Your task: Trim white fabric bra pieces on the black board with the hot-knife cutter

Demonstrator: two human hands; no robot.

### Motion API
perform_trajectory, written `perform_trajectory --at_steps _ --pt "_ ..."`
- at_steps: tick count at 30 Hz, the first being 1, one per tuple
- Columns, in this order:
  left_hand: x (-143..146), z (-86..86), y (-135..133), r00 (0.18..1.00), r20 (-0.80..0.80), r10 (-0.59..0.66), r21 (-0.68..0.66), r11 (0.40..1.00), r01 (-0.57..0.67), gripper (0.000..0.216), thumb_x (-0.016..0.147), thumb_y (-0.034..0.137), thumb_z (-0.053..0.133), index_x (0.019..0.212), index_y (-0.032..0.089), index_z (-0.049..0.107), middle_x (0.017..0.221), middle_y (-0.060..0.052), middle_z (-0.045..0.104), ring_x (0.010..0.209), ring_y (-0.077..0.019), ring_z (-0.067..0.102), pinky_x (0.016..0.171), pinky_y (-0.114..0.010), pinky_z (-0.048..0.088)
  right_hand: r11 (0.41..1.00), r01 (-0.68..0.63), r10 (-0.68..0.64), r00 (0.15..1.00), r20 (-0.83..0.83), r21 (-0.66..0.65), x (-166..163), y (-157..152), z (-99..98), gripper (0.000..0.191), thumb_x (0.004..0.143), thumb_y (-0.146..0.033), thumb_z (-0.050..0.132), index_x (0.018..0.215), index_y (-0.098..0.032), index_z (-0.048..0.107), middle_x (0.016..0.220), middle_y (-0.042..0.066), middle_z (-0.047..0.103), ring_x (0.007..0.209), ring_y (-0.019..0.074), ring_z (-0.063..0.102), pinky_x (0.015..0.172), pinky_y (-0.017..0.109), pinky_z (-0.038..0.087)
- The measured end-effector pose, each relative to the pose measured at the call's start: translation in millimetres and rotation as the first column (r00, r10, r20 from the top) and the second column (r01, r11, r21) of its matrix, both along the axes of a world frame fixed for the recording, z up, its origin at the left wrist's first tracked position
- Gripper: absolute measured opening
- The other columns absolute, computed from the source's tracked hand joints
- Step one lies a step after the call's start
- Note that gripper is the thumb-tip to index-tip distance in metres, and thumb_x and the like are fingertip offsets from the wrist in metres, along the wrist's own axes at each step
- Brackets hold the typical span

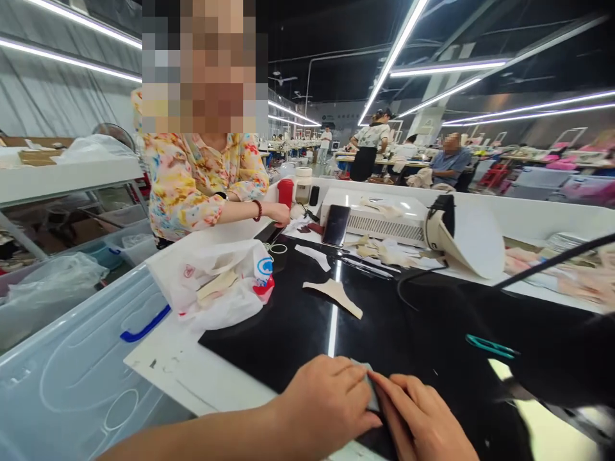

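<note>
Over the near part of the black tabletop (408, 339), your curled left hand (331, 397) and straight-fingered right hand (423, 416) are touching a grey piece (373, 398), mostly hiding it; I cannot tell whether either is gripping.

- A small, grey-blue piece (373, 398), partly covered (its full outline is hidden).
- It sits between the left hand (331, 392) and right hand (423, 413), against the fingers of both.

Both hands (331, 392) (423, 413) partly hide the grey piece (373, 397) — its full shape unclear.
</note>
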State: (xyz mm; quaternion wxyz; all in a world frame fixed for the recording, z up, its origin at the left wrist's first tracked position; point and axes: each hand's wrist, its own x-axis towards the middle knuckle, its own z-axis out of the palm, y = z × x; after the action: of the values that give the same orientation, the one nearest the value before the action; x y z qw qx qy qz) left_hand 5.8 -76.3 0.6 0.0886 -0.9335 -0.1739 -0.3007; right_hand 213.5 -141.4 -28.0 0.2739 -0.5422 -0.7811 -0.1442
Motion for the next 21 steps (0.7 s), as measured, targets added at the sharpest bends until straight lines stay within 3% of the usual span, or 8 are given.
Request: perform_trajectory --at_steps 5,13,21 --pt "-2 1.6 -3 1.000 -0.022 -0.003 -0.014 1.000 0.002 0.034 0.102 0.043 0.055 0.109 0.011 0.065 0.118 -0.006 0.073 0.109 -0.0190 0.067 0.088 -0.032 0.056 0.990 0.137 -0.137 0.989 -0.056 0.007 -24 -10 17.8 0.038 0.107 -0.038 0.035 0.113 -0.020 0.068 0.088 0.008 0.064 0.071 0.0193 0.062 0.064 0.034 0.054" --pt "-2 -0.9 -3 1.000 -0.026 -0.008 -0.034 0.999 0.007 0.035 0.104 0.041 0.052 0.112 0.010 0.065 0.120 -0.009 0.072 0.111 -0.0219 0.067 0.090 -0.034 0.055 0.987 0.154 -0.157 0.985 -0.079 -0.041 -29 -11 23.5 0.031 0.106 -0.032 0.038 0.108 -0.021 0.067 0.083 0.005 0.059 0.069 0.0188 0.055 0.063 0.034 0.044" --pt "-4 2.6 -5 0.999 -0.054 0.006 -0.039 0.999 -0.008 0.036 0.105 0.041 0.049 0.116 0.011 0.064 0.123 -0.010 0.071 0.115 -0.0217 0.066 0.092 -0.035 0.053 0.984 0.167 -0.170 0.984 -0.044 -0.062 -30 -12 23.2 0.030 0.107 -0.030 0.038 0.116 -0.020 0.065 0.083 0.005 0.058 0.069 0.0190 0.053 0.063 0.035 0.039"
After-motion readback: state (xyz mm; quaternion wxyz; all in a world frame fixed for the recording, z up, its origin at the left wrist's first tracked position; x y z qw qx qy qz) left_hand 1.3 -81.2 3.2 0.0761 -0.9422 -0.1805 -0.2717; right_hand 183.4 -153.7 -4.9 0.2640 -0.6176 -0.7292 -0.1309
